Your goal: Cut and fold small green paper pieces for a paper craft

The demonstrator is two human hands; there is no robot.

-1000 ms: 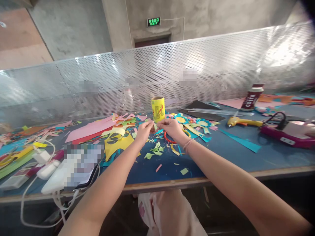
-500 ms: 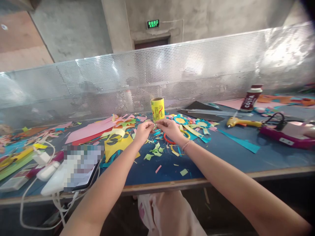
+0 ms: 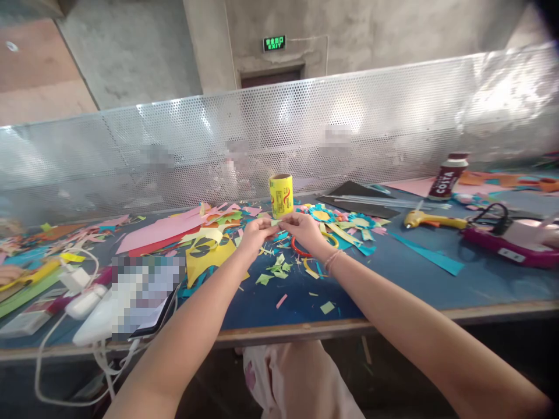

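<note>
My left hand (image 3: 255, 234) and my right hand (image 3: 303, 231) meet above the middle of the table, fingertips pinched. Between them shows a small pale green scrap of paper (image 3: 275, 222), partly covered by the fingers. Just behind stands a yellow printed cardboard tube (image 3: 282, 196), upright. Below my fingers lie several light green paper scraps (image 3: 279, 267). A red ring (image 3: 297, 247) lies close to my right hand, partly hidden by it. Left of my left hand is a yellow paper shape with cut-outs (image 3: 206, 259).
A phone (image 3: 151, 297) and white cables sit at the left front edge. At far left another person's hand (image 3: 9, 273) touches a yellow tool. Right are a yellow glue gun (image 3: 437, 220), a purple power strip (image 3: 510, 247) and a brown bottle (image 3: 448, 177). A perforated metal screen (image 3: 371, 116) stands behind.
My fingers have shifted slightly, and more of the pale green scrap shows between them. Another person's hand has come in at the far left edge.
</note>
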